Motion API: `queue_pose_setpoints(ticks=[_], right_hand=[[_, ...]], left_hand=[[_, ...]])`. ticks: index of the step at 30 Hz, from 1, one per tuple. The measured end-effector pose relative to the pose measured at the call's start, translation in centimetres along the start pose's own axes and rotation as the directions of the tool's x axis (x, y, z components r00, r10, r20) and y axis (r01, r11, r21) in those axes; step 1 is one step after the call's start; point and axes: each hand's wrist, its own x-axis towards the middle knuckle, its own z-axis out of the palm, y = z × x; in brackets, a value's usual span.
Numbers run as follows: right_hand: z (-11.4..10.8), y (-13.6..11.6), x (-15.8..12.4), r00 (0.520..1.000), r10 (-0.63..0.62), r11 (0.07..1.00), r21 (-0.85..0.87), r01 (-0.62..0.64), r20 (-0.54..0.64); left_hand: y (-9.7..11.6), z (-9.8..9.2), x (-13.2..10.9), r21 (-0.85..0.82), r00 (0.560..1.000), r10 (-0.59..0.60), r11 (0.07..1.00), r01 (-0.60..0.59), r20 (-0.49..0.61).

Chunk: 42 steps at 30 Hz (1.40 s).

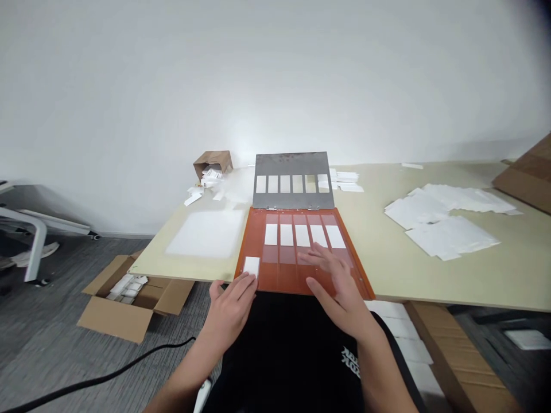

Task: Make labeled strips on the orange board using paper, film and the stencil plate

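A reddish-orange board (269,278) lies at the table's front edge, with a grey metal frame (293,164) raised behind it that has a row of rectangular windows. Several white cards (302,235) sit in a row across the board's shallow columns. One more white card (251,266) is at the board's lower left corner. My left hand (231,307) rests its fingertips on the near end of that card, thumb held apart. Over the right part of the board, my right hand (338,289) is open with fingers spread and nothing in it.
White flat sheets (450,235) are spread at the right. A translucent white sheet (205,233) lies left of the board. A small cardboard box (214,158) spills white pieces at the back. On the floor stands an open carton (116,314); a black cable (142,360) crosses nearby.
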Motion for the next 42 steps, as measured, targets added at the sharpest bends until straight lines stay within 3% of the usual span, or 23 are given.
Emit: queue_pose_setpoints(ticks=[5, 7, 9, 12, 15, 17, 20, 26, 30, 36, 42], right_hand=[[0.7, 0.0, -0.9, 1.0, -0.027, 0.999, -0.026, 0.027, 0.003], [1.5, 0.0, -0.1, 0.999, -0.034, 0.998, -0.049, 0.034, 0.001], [2.5, -0.1, 1.2, 1.0, -0.031, 0.999, -0.04, 0.03, -0.005], [4.1, -0.7, 3.5, 0.999, -0.033, 0.998, 0.048, 0.033, -0.002], [5.4, -1.3, 5.6, 0.999, -0.011, 0.983, 0.183, 0.018, -0.04], [5.9, -1.5, 6.6, 0.995, 0.028, 0.96, 0.281, 0.0, -0.095], [6.5, -1.7, 7.3, 0.985, 0.084, 0.907, 0.422, -0.012, -0.152], [7.0, -1.9, 7.3, 0.978, 0.142, 0.804, 0.594, -0.023, -0.155], [6.7, -1.6, 7.5, 0.987, 0.136, 0.754, 0.656, -0.047, -0.085], [5.5, -1.3, 7.5, 0.986, 0.148, 0.752, 0.656, -0.066, -0.07], [4.2, -1.4, 6.9, 0.993, 0.077, 0.793, 0.609, -0.01, -0.085]], left_hand=[[-1.0, 0.4, -0.5, -0.189, 0.972, -0.01, 0.981, -0.036, -0.235], [-1.2, 0.6, -0.3, -0.312, 0.925, -0.126, 0.95, 0.009, -0.358], [-1.3, 0.7, 0.2, -0.496, 0.851, -0.317, 0.865, 0.078, -0.419], [-1.2, 0.7, 1.6, -0.789, 0.742, -0.599, 0.594, 0.158, -0.302], [-1.2, 0.7, 3.1, -0.933, 0.703, -0.698, 0.33, 0.143, -0.139], [-1.3, 0.8, 3.8, -0.966, 0.709, -0.698, 0.238, 0.1, -0.099], [-1.4, 1.1, 4.1, -0.983, 0.727, -0.683, 0.172, 0.057, -0.077], [-1.4, 1.4, 4.2, -0.992, 0.751, -0.658, 0.121, 0.033, -0.056], [-1.8, 0.8, 4.9, -0.993, 0.804, -0.593, 0.113, 0.027, -0.045], [-1.9, -0.2, 5.9, -0.982, 0.898, -0.438, 0.18, 0.051, -0.034], [-1.6, -0.7, 6.1, -0.959, 0.913, -0.395, 0.282, 0.011, -0.105]])
